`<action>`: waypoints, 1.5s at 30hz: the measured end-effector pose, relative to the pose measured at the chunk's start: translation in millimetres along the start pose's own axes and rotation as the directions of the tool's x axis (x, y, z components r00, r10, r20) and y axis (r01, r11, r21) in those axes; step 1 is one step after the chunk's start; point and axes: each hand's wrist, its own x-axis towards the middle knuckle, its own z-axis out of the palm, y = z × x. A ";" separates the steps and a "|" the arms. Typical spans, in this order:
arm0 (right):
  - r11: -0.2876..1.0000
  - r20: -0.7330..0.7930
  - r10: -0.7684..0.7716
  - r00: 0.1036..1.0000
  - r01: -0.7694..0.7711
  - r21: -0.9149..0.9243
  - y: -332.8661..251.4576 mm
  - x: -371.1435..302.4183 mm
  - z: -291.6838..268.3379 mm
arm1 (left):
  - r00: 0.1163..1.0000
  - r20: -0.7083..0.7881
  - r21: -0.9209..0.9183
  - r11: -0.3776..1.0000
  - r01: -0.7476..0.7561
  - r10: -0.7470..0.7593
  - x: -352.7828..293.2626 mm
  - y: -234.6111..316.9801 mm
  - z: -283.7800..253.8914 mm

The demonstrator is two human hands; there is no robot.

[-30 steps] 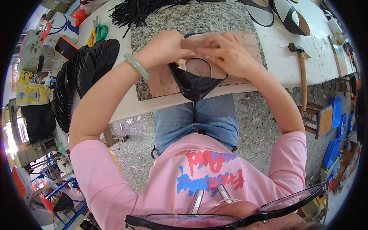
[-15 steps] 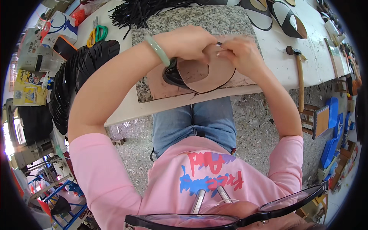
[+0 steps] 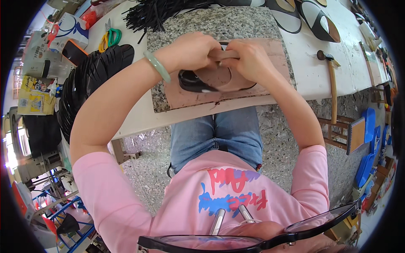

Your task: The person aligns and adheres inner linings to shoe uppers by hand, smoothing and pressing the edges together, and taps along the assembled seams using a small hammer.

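Observation:
A black shoe upper with a beige lining (image 3: pixel 238 84) lies on a worn pinkish board (image 3: pixel 263 90), its glossy black end toward the left. My left hand (image 3: pixel 195 51), below a pale green bangle, has its fingers closed on the upper's far edge. Close against it, my right hand (image 3: pixel 249 60) pinches the same edge, with the fingers of both hands meeting. What lies between the fingertips is hidden. Under the board is a speckled granite slab (image 3: pixel 177 25).
A hammer (image 3: pixel 332 84) lies to the right, below more shoe uppers (image 3: pixel 321 23). Black strips (image 3: pixel 145 14) are heaped at the far left. Scissors with green and yellow handles (image 3: pixel 110 38), a phone (image 3: pixel 74 52) and stacked black pieces (image 3: pixel 90 76) sit at the left.
Both hands have drawn closer together and shifted a little to the left along the upper's edge. The upper's near edge has turned and pulled away from me.

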 end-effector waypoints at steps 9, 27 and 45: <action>0.995 0.017 0.101 0.995 -0.102 0.012 1.6 8.2 1.1 | 0.999 -0.015 -0.040 0.999 0.037 -0.038 -11.6 -15.5 -3.8; 0.981 0.161 0.063 0.985 -0.031 -0.194 0.1 17.0 0.1 | 0.996 0.081 0.108 0.993 -0.049 0.041 3.0 -14.9 -12.7; 0.897 0.106 -0.432 0.896 0.414 0.158 29.8 -22.7 -3.5 | 0.940 0.271 0.100 0.978 0.185 -0.206 9.9 -6.6 -25.7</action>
